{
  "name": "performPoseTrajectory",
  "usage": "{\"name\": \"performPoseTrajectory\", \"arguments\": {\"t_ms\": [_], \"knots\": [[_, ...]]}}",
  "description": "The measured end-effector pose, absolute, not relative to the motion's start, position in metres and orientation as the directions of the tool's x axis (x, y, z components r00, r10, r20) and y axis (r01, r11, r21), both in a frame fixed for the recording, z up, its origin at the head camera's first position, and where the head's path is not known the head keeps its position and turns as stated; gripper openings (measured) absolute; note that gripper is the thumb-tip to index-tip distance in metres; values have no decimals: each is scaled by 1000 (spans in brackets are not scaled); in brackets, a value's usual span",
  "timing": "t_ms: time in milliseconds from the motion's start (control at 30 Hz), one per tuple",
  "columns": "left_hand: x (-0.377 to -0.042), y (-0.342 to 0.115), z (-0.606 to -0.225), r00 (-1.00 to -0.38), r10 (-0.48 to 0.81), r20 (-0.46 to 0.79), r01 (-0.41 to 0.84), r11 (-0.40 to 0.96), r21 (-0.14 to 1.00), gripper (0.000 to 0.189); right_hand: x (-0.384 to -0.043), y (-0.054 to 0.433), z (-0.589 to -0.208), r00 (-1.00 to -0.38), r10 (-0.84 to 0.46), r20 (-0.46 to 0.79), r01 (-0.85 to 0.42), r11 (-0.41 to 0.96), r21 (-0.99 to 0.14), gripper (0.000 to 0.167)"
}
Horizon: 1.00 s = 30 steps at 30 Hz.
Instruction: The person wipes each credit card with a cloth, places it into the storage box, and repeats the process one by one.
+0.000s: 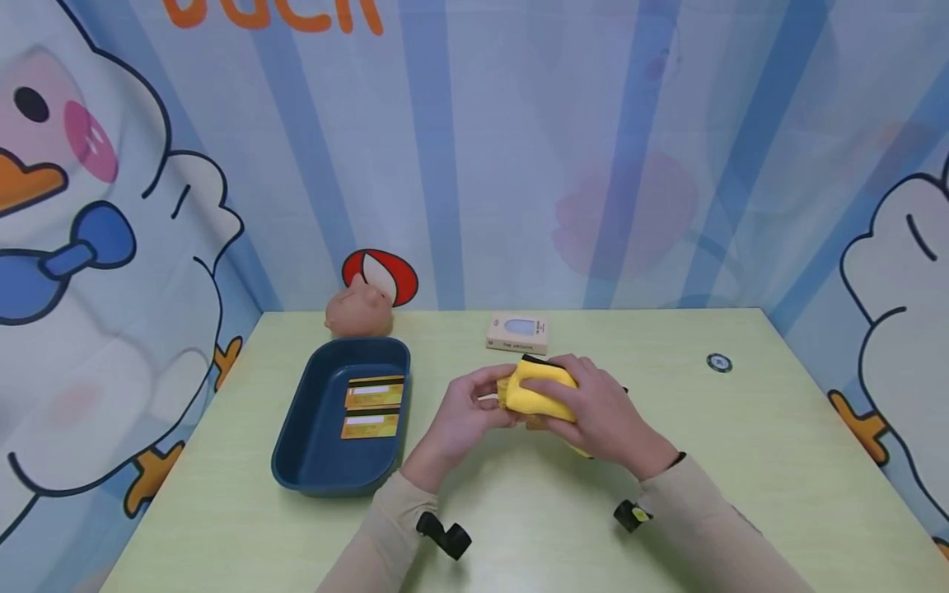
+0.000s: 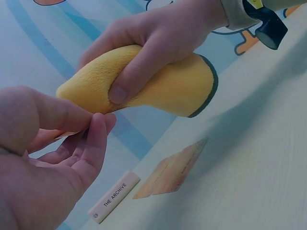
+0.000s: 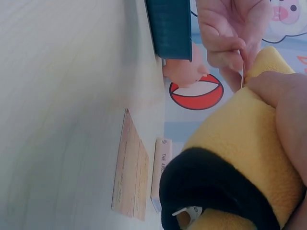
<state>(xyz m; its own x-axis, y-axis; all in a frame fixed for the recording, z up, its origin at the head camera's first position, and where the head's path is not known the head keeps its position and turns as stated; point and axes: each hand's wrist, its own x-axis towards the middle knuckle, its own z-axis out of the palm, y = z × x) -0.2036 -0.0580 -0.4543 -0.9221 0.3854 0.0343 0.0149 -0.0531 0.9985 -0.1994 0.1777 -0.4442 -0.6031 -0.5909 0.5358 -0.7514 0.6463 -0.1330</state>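
My right hand [image 1: 600, 412] grips a yellow cloth [image 1: 530, 402] with black edging, bunched and folded, above the middle of the table. Close by its left end, my left hand [image 1: 470, 403] pinches a thin card [image 3: 242, 72] between thumb and fingers. The right wrist view shows that card only edge-on; cloth and fingers hide most of it. Under the hands, flat on the table, lie cards [image 2: 170, 170] side by side or partly overlapping; I cannot tell which.
To the left stands a dark blue tray [image 1: 296, 461] with two yellow cards [image 1: 371, 424] inside along its right side. Behind it sits a pink pig figure [image 1: 359, 313]. A small pale box [image 1: 516, 333] lies beyond the hands, and a round chip [image 1: 719, 362] at the right.
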Motion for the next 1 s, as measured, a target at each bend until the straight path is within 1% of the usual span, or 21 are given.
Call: {"name": "performPoseTrajectory", "arguments": {"t_ms": [167, 367, 667, 1000], "knots": [[-204, -62, -450, -926, 377, 26, 2, -65, 998, 62, -200, 184, -445, -606, -586, 538, -749, 648, -137, 47], [-204, -67, -448, -932, 362, 12, -17, -77, 997, 63, -201, 191, -449, -622, -577, 529, -736, 661, -146, 52], [-204, -71, -443, -938, 347, 3, -36, -103, 994, 62, -202, 202, -448, -639, -558, 529, -720, 676, -157, 54], [-206, -72, -448, -937, 349, -13, -53, -105, 993, 63, -201, 213, -449, -664, -516, 541, -688, 705, -173, 52]]}}
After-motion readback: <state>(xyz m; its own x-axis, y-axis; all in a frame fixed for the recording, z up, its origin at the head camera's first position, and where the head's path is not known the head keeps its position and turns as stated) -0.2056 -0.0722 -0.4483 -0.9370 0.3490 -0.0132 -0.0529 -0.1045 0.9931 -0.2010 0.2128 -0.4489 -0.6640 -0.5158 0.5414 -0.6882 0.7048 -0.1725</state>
